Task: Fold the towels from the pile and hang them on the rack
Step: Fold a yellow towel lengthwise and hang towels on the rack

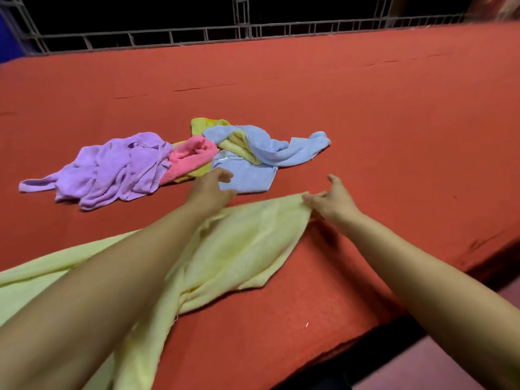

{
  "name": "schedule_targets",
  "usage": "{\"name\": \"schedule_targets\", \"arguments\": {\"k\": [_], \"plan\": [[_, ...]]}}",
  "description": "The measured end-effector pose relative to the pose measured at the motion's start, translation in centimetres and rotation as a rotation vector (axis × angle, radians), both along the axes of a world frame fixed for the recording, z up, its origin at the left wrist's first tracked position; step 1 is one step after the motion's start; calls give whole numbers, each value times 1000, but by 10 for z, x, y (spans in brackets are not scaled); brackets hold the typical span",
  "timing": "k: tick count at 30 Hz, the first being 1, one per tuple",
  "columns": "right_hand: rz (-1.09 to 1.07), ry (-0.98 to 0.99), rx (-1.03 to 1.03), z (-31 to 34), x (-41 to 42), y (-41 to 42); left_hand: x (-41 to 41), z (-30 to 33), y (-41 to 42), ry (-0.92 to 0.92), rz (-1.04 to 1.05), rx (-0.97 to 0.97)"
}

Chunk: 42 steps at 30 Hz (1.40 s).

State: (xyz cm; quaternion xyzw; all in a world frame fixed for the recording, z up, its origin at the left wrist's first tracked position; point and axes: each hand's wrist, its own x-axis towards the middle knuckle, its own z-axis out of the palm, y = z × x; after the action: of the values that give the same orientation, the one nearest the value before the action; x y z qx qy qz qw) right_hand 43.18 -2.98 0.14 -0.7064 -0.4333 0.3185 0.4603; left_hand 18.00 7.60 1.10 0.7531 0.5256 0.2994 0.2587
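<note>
Both bare arms stretch forward over the red-covered table [365,114]. The right hand [330,201] pinches the far corner of the pale yellow towel [247,243], which lies spread and rumpled on the near part of the table under the left forearm. The left hand [211,190] reaches to the near edge of the blue towel [244,175] with fingers curled, though whether it grips anything I cannot tell. The pile [157,161] of purple, pink, yellow and blue towels lies just beyond.
</note>
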Motion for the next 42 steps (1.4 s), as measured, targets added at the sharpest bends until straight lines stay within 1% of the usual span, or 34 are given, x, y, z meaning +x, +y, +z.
{"name": "schedule_targets", "arguments": {"k": [2,3,5,8,9,11,14,15,17,19,20,22,24,26,27,28,29,30,31,33,35,37,39,40,42], "plan": [[-14,-76,-26,-14,3,6,4,-16,-14,26,28,80],[-19,-138,-13,-18,4,4,4,-21,-25,32,8,85],[12,-293,-20,-26,2,-8,-4,-23,-52,69,-64,54],[92,-553,-137,-39,-10,-32,-19,-18,-96,114,-161,-8],[113,-596,-160,-42,-16,-41,-23,-16,-109,130,-188,-18],[154,-608,-146,-43,-31,-58,-27,-15,-130,195,-252,-33],[211,-591,-89,-45,-56,-73,-29,-28,-147,423,-325,-23],[228,-542,-70,-45,-64,-76,-28,-33,-149,475,-316,6],[250,-400,-37,-43,-76,-79,-24,-40,-149,492,-259,68],[235,-324,-9,-41,-81,-82,-17,-39,-147,404,-185,49],[210,-301,1,-41,-81,-84,-13,-37,-145,297,-147,-5],[156,-219,13,-40,-78,-90,-2,-25,-143,-11,-104,-129],[151,23,41,-37,-77,-97,13,-7,-144,-291,-124,-233],[166,265,132,-32,-76,-105,31,7,-147,-446,-166,-359],[169,307,175,-29,-73,-108,39,12,-149,-488,-187,-428],[169,261,204,-28,-69,-110,46,13,-149,-515,-205,-490],[164,148,207,-26,-63,-113,51,11,-150,-513,-218,-526],[151,27,195,-27,-58,-115,52,7,-150,-468,-218,-515],[124,-72,182,-28,-51,-117,50,2,-149,-373,-216,-454],[57,-176,184,-28,-36,-124,45,-9,-147,-166,-202,-290],[12,-231,158,-25,-19,-128,37,-17,-143,-87,-162,-175],[20,-282,56,-16,-5,-130,30,-20,-134,-39,-108,-91],[98,-393,-123,-9,6,-131,28,-19,-120,26,-93,-21],[141,-435,-208,-9,10,-131,29,-19,-112,56,-105,5],[181,-427,-296,-11,16,-131,40,-17,-94,111,-164,29]]}}
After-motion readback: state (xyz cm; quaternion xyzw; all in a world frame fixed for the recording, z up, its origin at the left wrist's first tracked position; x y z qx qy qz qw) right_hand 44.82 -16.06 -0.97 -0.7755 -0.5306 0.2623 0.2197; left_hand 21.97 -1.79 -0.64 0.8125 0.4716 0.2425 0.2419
